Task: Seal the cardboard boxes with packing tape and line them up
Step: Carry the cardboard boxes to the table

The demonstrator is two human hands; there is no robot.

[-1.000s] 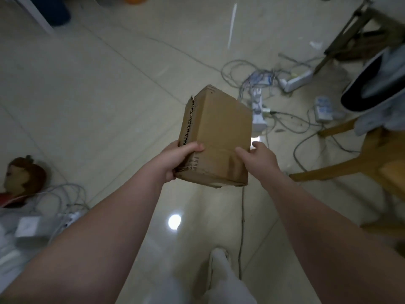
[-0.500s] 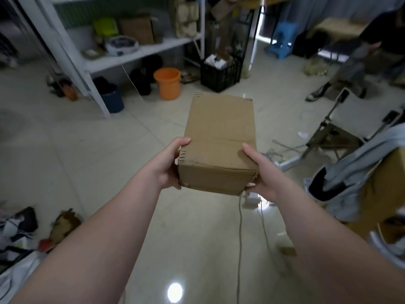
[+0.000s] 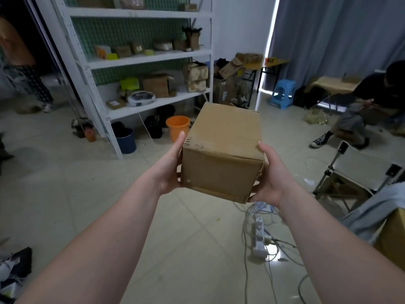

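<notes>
A cardboard box (image 3: pixel 221 150) sits in the centre of the frame, held up in the air above the tiled floor (image 3: pixel 65 194) with both arms stretched forward. The left hand (image 3: pixel 168 172) grips its left side, thumb lying straight up along the top edge; its fingers are hidden behind the box. The right hand (image 3: pixel 270 178) grips the right side the same way, thumb up at the top corner, and its fingers (image 3: pixel 254 188) curl in under the lower right corner. The box is closed, with one short face towards the camera and slightly tilted. A faint line crosses the top, perhaps a seam or a strip of tape; the dim light does not let me tell.

Behind it, in the upper left of the frame, stands a white shelf unit (image 3: pixel 140 60) loaded with small cartons. An orange bucket (image 3: pixel 178 127) sits on the floor just left of the box's far end. In the upper right are a blue stool (image 3: pixel 282 93) and a seated person (image 3: pixel 361 106). At lower right a white power strip (image 3: pixel 259 238) lies among loose cables.
</notes>
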